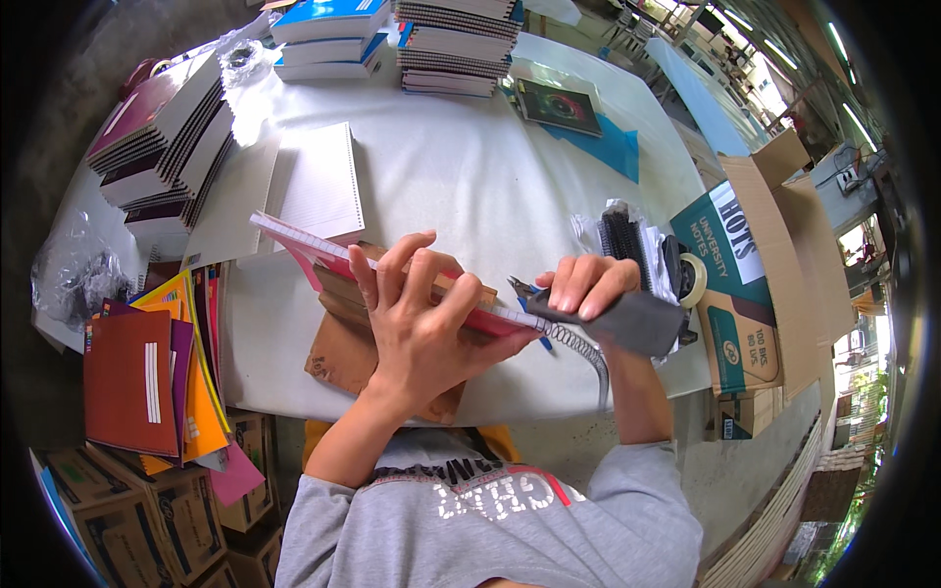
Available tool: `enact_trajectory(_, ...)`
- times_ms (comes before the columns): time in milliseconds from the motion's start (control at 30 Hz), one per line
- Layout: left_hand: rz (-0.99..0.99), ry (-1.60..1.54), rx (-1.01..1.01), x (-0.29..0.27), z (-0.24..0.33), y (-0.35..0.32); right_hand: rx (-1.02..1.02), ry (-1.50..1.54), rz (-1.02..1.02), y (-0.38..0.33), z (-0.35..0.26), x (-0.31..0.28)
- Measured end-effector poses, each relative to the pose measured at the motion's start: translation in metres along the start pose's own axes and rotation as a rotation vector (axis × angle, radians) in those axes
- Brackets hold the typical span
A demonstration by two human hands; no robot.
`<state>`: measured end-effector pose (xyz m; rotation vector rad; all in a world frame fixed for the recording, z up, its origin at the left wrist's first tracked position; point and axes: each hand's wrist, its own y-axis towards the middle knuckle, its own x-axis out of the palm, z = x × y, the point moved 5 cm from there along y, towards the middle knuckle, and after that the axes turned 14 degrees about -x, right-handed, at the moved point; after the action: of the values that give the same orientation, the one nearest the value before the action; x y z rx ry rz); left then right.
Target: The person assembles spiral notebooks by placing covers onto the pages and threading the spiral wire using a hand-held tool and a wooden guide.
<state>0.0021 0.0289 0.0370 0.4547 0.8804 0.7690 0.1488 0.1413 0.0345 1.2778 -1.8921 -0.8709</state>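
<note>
The left hand [421, 304] is gripping a pink-covered notebook [299, 238], its grip closed with fingers over the upper edge and thumb along the lower side. The notebook is tilting above the near edge of the white bench [441, 176], its lower end pointing toward the right hand [591, 284]. A spiral coil [576, 340] is extending from that end, its free length hanging in a curve. The right hand's fingers are bending down close to the coil, beside a dark flat piece [632, 323] that is covering part of the hand. Whether this grip is closed on anything cannot be told.

A brown board [343, 351] is lying below the notebook, partly hidden by the left hand. Blue-handled pliers [520, 287] are lying near the coil, partly covered. Farther out, a lined notebook [328, 186] is lying open. Bound notebooks are standing in a stack [459, 49] at the far side. On the right, a tape roll [698, 284] is standing beside a teal-and-brown carton [745, 343].
</note>
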Motion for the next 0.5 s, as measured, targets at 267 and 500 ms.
enact_trajectory(267,-0.006,-0.013,0.039,-0.001,-0.001,-0.001,-0.065,-0.180,-0.127,0.013,-0.015,0.018)
enact_trajectory(500,0.008,0.014,0.073,-0.008,-0.001,-0.003,-0.112,-0.032,-0.201,0.022,-0.015,0.012)
